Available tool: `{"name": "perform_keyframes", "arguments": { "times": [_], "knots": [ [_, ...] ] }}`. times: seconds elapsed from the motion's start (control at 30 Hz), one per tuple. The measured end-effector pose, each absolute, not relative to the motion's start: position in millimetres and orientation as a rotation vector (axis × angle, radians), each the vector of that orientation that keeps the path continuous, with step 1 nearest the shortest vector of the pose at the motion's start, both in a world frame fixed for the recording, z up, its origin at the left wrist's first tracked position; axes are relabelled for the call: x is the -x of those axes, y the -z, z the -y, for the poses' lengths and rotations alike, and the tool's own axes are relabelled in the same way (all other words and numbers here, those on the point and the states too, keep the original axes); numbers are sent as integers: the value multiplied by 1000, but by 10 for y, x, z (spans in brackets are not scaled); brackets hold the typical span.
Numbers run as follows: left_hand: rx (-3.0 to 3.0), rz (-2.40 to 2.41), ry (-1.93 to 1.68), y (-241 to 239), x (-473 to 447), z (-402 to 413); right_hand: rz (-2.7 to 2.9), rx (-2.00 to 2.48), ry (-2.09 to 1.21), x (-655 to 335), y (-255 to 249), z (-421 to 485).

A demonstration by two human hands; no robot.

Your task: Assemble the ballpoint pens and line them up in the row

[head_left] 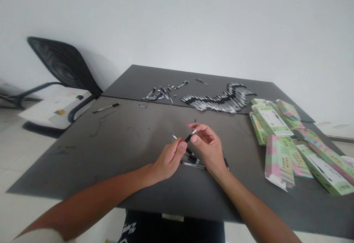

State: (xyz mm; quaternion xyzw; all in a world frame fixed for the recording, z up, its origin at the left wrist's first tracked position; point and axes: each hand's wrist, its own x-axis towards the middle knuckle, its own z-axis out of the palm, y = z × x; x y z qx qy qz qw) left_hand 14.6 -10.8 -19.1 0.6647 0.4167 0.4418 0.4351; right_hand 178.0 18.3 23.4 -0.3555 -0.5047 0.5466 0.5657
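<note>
Fig.: left hand [168, 159] & right hand [208, 146] both pinch one black pen [189, 137] above dark table [116, 139]; pen row [221, 101] behind, boxes [279, 154] at right.

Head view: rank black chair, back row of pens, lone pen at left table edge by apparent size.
1. black chair
2. row of pens
3. lone pen
The chair stands farther from the camera, so its lead is only apparent.
</note>
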Motion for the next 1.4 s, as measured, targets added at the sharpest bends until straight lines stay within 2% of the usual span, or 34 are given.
{"name": "perform_keyframes", "arguments": {
  "times": [0.17, 0.4, 0.63, 0.9, 1.1, 1.4],
  "knots": [
    [-1605, -1018, -1121, 251, -162, 108, 1274, 743, -1429, -1773, -239, -134],
    [-1564, -994, -1095, 272, -180, 150, 1155, 834, -1310, -1763, -245, -165],
    [-1509, -976, -1110, 306, -183, 152, 1234, 731, -1554, -1768, -309, -93],
    [-1486, -967, -1095, 252, -208, 203, 1141, 862, -1391, -1731, -275, -110],
    [-1398, -910, -1132, 328, -217, 189, 1226, 680, -1619, -1752, -300, -78],
    [-1359, -921, -1129, 317, -217, 167, 1211, 852, -1437, -1785, -276, -160]
  ]
}}
